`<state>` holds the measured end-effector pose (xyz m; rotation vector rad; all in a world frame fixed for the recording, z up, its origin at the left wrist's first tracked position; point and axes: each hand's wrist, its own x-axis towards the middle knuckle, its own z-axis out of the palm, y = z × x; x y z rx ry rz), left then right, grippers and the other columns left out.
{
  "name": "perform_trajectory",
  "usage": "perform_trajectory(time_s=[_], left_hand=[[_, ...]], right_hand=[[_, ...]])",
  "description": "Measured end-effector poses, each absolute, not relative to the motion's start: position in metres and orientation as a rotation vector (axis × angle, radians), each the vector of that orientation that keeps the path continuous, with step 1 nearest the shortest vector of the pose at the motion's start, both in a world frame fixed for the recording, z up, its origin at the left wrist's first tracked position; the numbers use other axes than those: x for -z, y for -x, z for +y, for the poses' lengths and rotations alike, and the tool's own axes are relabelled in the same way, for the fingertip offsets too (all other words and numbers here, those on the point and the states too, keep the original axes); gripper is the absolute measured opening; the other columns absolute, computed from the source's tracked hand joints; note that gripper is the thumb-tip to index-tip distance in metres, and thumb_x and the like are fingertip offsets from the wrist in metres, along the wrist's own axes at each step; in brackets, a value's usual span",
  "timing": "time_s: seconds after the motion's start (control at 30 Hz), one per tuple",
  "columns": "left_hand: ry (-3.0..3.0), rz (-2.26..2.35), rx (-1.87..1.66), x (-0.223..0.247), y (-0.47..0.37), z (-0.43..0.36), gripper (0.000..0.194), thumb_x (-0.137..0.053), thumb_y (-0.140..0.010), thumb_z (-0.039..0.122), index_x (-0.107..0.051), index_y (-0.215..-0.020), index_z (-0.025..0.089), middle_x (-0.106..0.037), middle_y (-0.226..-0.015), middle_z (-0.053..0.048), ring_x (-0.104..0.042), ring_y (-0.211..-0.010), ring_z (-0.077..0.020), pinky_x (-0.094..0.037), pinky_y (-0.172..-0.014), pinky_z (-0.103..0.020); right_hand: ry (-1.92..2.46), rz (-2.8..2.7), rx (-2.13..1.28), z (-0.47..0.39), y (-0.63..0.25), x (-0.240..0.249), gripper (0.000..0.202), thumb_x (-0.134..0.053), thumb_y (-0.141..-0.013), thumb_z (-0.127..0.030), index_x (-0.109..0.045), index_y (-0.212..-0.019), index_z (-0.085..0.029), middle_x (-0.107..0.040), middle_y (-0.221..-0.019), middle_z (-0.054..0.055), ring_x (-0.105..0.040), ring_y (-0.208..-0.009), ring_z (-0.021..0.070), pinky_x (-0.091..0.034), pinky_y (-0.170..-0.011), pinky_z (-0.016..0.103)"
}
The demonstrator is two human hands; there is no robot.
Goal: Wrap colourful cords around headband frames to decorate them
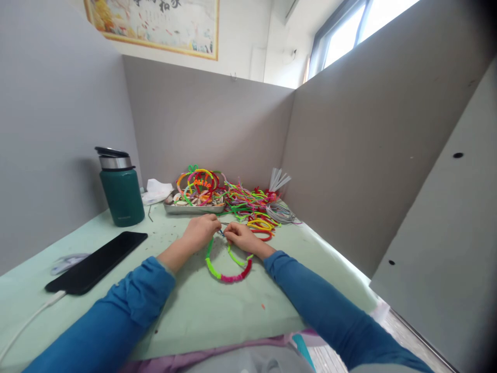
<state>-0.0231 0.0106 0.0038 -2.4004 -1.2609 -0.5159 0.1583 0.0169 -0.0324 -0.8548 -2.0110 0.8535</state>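
My left hand (202, 230) and my right hand (243, 237) meet above the middle of the table, both with fingers pinched closed. Between their fingertips shows a short dark blue strand (221, 232), too small to make out well. Below them hangs a hoop wrapped in fuzzy pipe cleaners (232, 278), green and lime on the left, pink at the bottom, red on the right. Its green end runs up into my left fingers. A thin lime pipe cleaner (235, 257) curves inside the hoop, under my right hand, which hides the hoop's upper right part.
Behind my hands, a metal tray (194, 209) holds colourful hoops and small pieces. Beside it lie a heap of pipe cleaners (248, 199) and a grey wire coil (281, 213). A green bottle (122, 197) and a charging phone (97, 262) are left. Grey partitions (209, 114) enclose the table.
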Motion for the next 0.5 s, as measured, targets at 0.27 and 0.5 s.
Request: perform_trajectory(time_s=[0.27, 0.5], left_hand=[[2.380, -1.211, 0.573, -0.008, 0.017, 0.002, 0.023, -0.041, -0.084, 0.025, -0.063, -0.082, 0.020, -0.061, -0.085, -0.005, -0.055, -0.082, -0.0153, -0.034, -0.060, -0.024], [2.483, -1.168, 0.609, -0.011, 0.013, -0.005, 0.025, -0.039, -0.085, 0.026, -0.063, -0.082, 0.021, -0.062, -0.085, -0.003, -0.056, -0.078, -0.0141, -0.035, -0.061, -0.023]], right_hand=[[0.919, -2.008, -0.788, 0.019, -0.158, 0.032, 0.011, -0.048, -0.079, -0.025, -0.052, -0.074, -0.016, -0.053, -0.060, -0.003, -0.044, -0.053, 0.0087, -0.034, -0.052, 0.020], [0.908, -1.920, -0.770, 0.026, -0.160, 0.035, 0.014, -0.049, -0.079, -0.030, -0.051, -0.074, -0.016, -0.049, -0.059, -0.004, -0.040, -0.052, 0.0085, -0.032, -0.050, 0.020]])
